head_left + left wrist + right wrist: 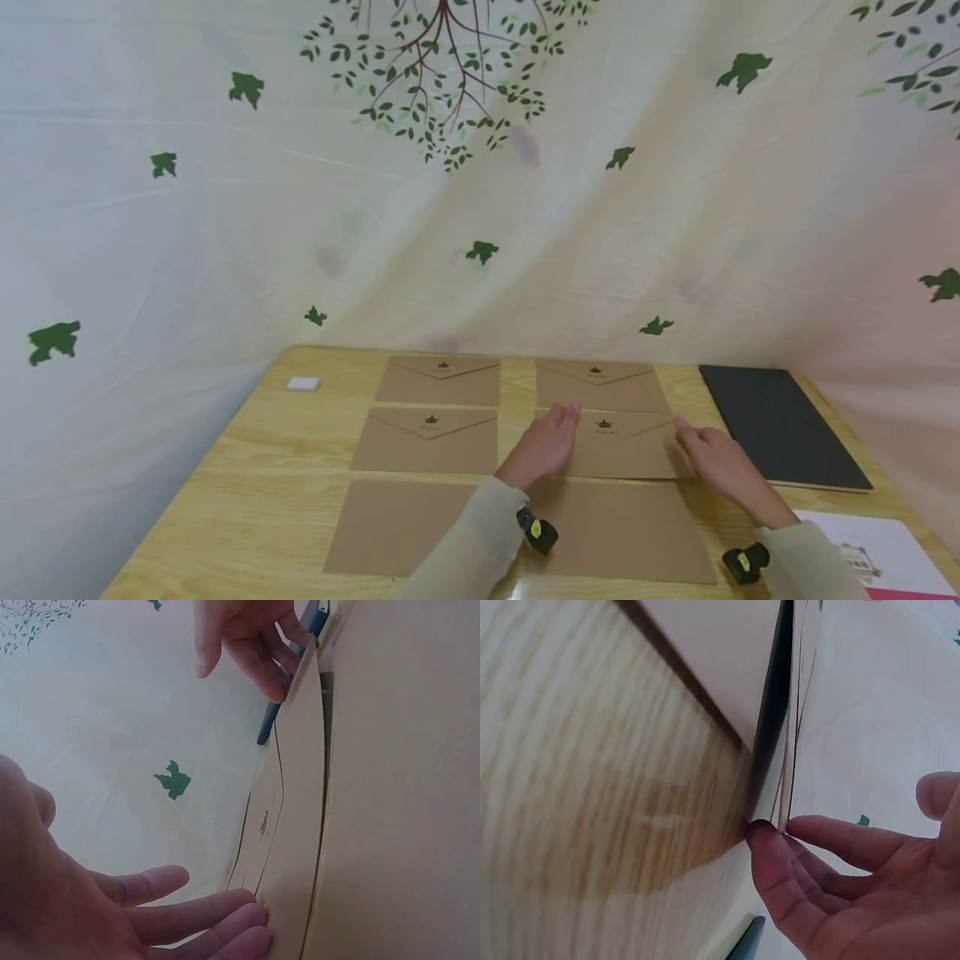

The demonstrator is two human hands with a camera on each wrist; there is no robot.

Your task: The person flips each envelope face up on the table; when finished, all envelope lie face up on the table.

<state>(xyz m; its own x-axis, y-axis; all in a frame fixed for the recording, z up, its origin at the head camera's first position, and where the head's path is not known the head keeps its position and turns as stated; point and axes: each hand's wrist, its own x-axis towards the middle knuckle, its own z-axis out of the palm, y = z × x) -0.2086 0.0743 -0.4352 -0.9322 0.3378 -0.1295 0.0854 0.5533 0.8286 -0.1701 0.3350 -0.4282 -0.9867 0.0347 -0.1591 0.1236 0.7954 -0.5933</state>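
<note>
Head view: six kraft envelopes are lying in two columns on the wooden table (247, 467). Both hands are working on the middle envelope (626, 446) of the right column, the one with a small crown print on its flap. Taking that envelope as the landmark, the left hand (542, 446) is resting flat on its left edge with fingers straight and gripping nothing, while the right hand (716, 462) is touching its right edge with fingers extended. A black notebook (780, 425) is lying just right of the envelope, a white eraser (303, 384) well to its left near the table's far corner, and a printed sheet (877, 554) nearer the person on the right.

Left wrist view: the left hand's fingers (202, 915) are lying straight and relaxed against the envelope (296, 825) at its near edge; the right hand (247, 637) is showing at the envelope's far end.

Right wrist view: the right hand's fingertips (769, 847) are pressing against the envelope's (789, 750) edge, open rather than curled round it, with the notebook's dark edge (774, 712) beside it.

To do this well, I judge both hands should be pushing evenly on opposite edges, keeping the envelope flat and square with its neighbours and clear of the notebook.
</note>
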